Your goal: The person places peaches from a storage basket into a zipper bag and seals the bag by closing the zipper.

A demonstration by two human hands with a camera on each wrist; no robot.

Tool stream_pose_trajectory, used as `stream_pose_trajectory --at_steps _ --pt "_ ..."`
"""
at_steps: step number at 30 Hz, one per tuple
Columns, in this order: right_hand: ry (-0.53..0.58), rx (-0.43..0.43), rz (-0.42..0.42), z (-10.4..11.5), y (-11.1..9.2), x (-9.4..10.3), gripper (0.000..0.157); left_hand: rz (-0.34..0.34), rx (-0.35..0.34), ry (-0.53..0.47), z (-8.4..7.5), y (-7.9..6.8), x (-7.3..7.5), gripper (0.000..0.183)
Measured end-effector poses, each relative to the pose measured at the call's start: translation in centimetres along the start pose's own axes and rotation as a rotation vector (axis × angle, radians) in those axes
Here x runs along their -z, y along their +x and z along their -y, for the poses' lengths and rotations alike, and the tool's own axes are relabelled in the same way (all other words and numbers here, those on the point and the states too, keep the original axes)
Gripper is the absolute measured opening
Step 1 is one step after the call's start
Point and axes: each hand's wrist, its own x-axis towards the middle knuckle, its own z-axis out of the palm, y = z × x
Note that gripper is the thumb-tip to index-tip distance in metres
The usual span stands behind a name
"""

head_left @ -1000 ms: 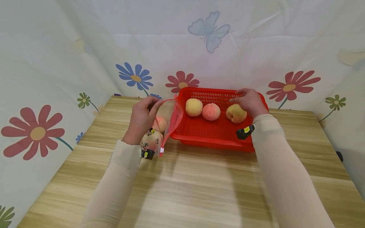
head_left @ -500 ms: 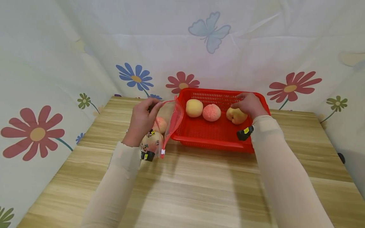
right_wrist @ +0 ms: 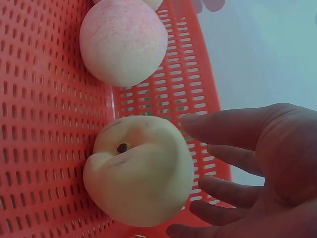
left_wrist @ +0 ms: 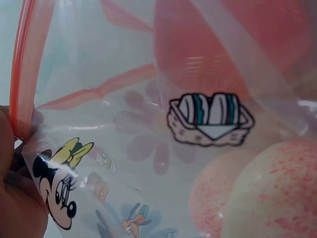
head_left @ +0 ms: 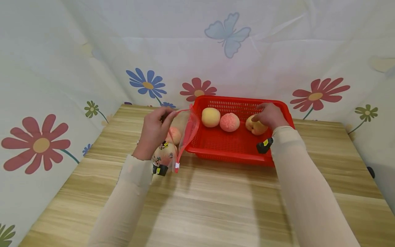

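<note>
My left hand (head_left: 152,133) pinches the red-edged rim of a clear zip bag (head_left: 189,128), holding its mouth open beside the basket. Cartoon prints cover the bag (left_wrist: 208,121), and pinkish peaches (left_wrist: 277,193) show through its plastic. In the red basket (head_left: 231,156) sit a pale yellow peach (head_left: 211,117), a pink one (head_left: 229,122) and a yellow one (head_left: 253,126) on the right. Over that last peach hovers my right hand (head_left: 271,116), fingers spread. From the right wrist, its thumb and fingers appear beside the yellow peach (right_wrist: 143,183), with any contact unclear.
The basket's slotted walls rise around the fruit, and its back edge stands near a flower-printed cloth (head_left: 228,68). A wood-grain table (head_left: 203,202) lies under everything. The bag stands against the basket's left side.
My right hand has come down slightly, closer to the yellow peach at the right. The left hand and the bag stay nearly where they were.
</note>
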Motion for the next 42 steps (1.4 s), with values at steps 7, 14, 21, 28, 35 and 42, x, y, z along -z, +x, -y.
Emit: stream_pose_trajectory --at_steps 7,14,21,28,35,42 --pt "-0.002 -0.017 0.053 -0.45 0.08 -0.21 0.076 0.001 0.008 0.002 -0.06 -0.06 -0.01 0.018" --pt "-0.054 -0.027 0.089 -0.77 0.40 -0.47 0.081 -0.005 0.000 0.005 -0.06 -0.08 -0.02 0.016" --pt "-0.071 -0.017 0.094 -0.90 0.57 -0.73 0.072 -0.012 -0.019 0.012 0.12 -0.11 -0.04 0.017" --pt "-0.086 -0.021 0.101 -0.83 0.43 -0.67 0.072 -0.016 -0.019 0.011 0.13 -0.14 0.04 0.018" --pt "-0.090 -0.021 0.109 -0.65 0.07 -0.48 0.075 -0.021 -0.031 0.006 0.26 -0.16 -0.03 0.019" --pt "-0.053 -0.046 0.127 -0.75 0.18 -0.23 0.081 -0.019 -0.031 -0.003 0.30 -0.16 -0.03 0.020"
